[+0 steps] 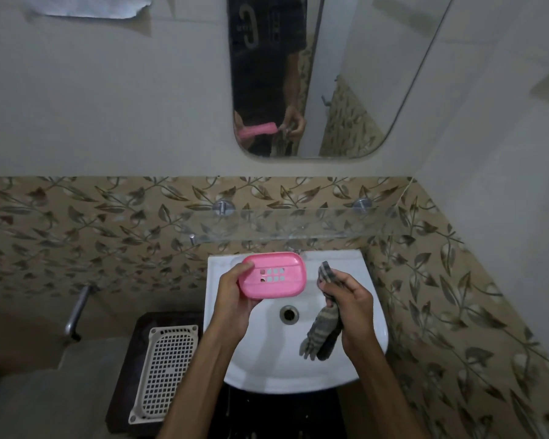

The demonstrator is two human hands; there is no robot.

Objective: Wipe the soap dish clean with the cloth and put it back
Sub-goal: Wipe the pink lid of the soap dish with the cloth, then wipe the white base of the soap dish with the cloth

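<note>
Two forearms reach out from under my view over the white sink [374, 327], and nearest to me, off to the left beside the basin, a cream perforated tray [164, 372] lies on a dark stand. My right hand [351, 307] is closed around the striped cloth [322, 332]; one end sticks up above the fist and the longer tail hangs down over the bowl, just beside the drain [289, 313]. My left hand [233, 299] has its grip clamped on the left end of the pink soap dish [272, 275], thumb on the upper rim and fingers underneath, holding it open side up over the back of the basin so the drain holes in its floor face me. Cloth and dish are near each other but not touching, so I judge the wiping contact is not made at this moment. Beyond the dish a clear glass shelf [298, 223] runs along the leaf-patterned tiles, probably where the dish belongs, though I cannot be sure. Further up, the mirror [346, 90] shows both hands again. The risks I see: the dish is pinched at one end only, so a firm push with the cloth on the far end could lever it out of my fingers and drop it into the sink; if it is wet or soapy, that slip comes easier. The dangling tail could drag across the bowl and pick up water or dirt. Setting the dish back carelessly could knock the glass shelf.
</note>
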